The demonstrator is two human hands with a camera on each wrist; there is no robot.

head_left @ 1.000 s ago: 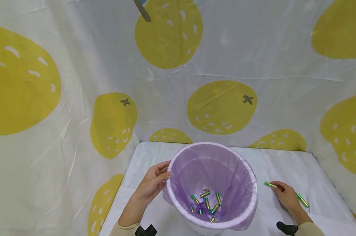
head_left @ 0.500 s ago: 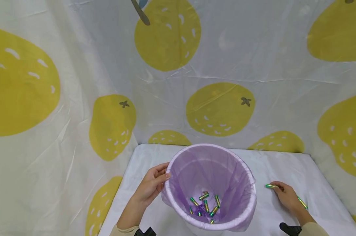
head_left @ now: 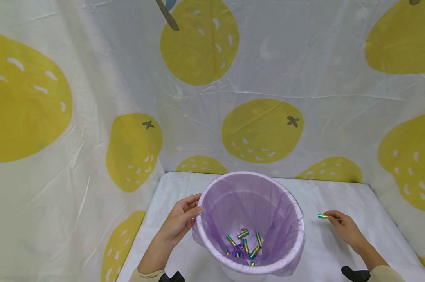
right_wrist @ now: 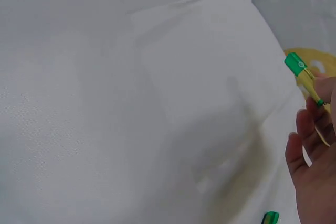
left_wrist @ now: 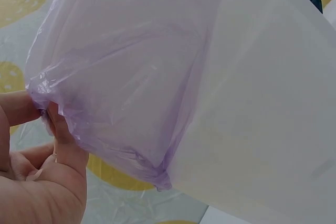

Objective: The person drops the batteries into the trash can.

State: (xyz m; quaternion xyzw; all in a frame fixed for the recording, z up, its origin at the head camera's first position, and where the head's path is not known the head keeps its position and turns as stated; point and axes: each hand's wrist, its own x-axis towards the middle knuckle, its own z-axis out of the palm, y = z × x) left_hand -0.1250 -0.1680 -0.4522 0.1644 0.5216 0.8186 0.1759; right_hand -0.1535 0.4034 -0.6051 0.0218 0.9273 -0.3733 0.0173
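A white trash bin (head_left: 245,277) stands tilted toward me, lined with a translucent purple bag (head_left: 230,192) folded over its rim. Several green-and-gold batteries (head_left: 245,246) lie at the bottom of the bag. My left hand (head_left: 179,219) grips the bin's left rim, thumb on top; the left wrist view shows its fingers (left_wrist: 65,135) against the bag's overhang. To the right of the bin, my right hand (head_left: 346,231) pinches a battery (right_wrist: 301,69) between thumb and fingers, green end pointing left in the head view. My palm and fingers hide part of it.
Another green-ended object (right_wrist: 270,217) shows at the bottom edge of the right wrist view, over the white tabletop (head_left: 367,203). Behind and beside the table hangs a pale curtain (head_left: 325,129) printed with yellow fruit. Black straps (head_left: 355,273) sit on both wrists.
My right hand has risen slightly, still holding the battery. The loose battery seen beside its wrist earlier no longer shows in the head view. My left hand stays on the rim.
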